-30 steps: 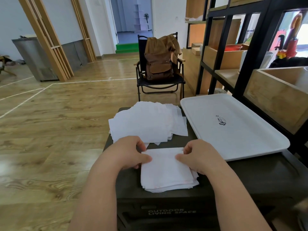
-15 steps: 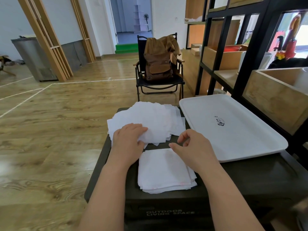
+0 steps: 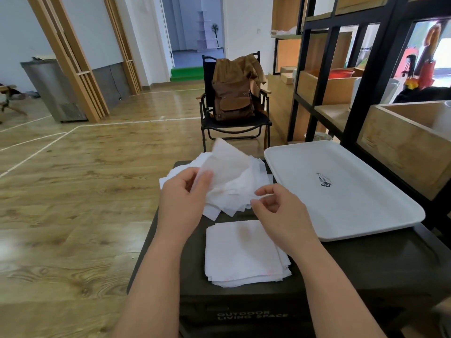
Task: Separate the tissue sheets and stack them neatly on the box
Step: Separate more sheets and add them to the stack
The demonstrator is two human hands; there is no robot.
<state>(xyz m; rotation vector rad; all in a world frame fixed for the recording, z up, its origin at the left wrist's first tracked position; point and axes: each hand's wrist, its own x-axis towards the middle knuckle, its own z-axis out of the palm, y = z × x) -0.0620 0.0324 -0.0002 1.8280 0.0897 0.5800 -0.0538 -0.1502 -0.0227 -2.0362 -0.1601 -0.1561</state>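
box (image 3: pixel 244 303) front | "OUTDOOR LIVING SPACE" | pale embossed letters

loose tissue pile (image 3: pixel 234 191) partly behind raised sheet (image 3: pixel 228 164), box (image 3: pixel 244 311) front cut off below

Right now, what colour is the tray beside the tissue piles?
White, with a small dark printed mark near its middle; the tray shows best in the head view.

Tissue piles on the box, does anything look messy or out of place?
The far pile is fanned out unevenly, with corners poking in different directions. The left hand holds one sheet lifted from it. The near stack on the box is fairly square, with lower edges slightly offset.
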